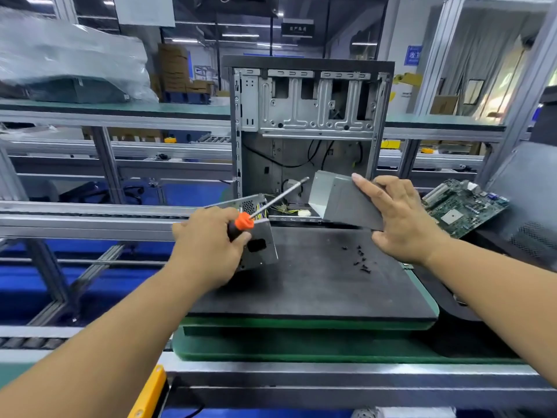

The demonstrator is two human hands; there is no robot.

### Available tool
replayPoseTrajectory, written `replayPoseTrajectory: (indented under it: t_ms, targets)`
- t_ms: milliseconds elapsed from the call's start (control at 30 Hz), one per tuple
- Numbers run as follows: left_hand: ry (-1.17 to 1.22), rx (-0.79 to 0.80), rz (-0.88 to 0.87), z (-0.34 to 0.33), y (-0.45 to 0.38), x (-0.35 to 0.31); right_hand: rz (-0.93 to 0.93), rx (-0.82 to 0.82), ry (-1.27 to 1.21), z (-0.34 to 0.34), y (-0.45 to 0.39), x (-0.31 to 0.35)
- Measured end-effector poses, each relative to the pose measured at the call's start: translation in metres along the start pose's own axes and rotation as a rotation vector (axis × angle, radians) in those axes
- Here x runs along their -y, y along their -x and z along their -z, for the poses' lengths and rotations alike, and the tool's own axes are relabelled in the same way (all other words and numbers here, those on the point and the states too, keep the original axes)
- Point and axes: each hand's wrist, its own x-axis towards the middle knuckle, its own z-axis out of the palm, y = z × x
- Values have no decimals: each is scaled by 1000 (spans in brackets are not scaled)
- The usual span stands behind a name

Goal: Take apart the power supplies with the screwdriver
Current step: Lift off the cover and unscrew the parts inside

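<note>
Our left hand (208,245) is gripping one orange-collared, black-handled screwdriver (241,224) against the grey metal power supply body (262,236); our right hand (398,218) is pinching its one detached grey sheet-metal cover (340,200), both above the black foam mat (316,282) bearing several small black screws (360,259).

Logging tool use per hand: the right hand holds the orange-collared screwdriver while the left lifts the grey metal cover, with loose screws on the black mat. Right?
Hands are swapped. In the head view the left hand grips the screwdriver, and the right hand holds the grey metal cover. The loose screws do lie on the black mat.
</note>
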Motion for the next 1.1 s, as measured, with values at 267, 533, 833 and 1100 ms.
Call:
replayPoseTrajectory:
  t_ms: [267, 533, 833, 1100]
  targets:
    - [-126, 213, -183, -26, 14, 4, -28, -42, -26, 12, 29, -21]
    - [-192, 196, -108, -40, 1, -7, -81, 24, -7, 16, 55, -49]
    - [33, -70, -232, -50, 38, -55, -30, 3, 192, 18, 85, -80]
    - [173, -41, -143, -74, 41, -77, -22, 55, 250, 15, 116, -81]
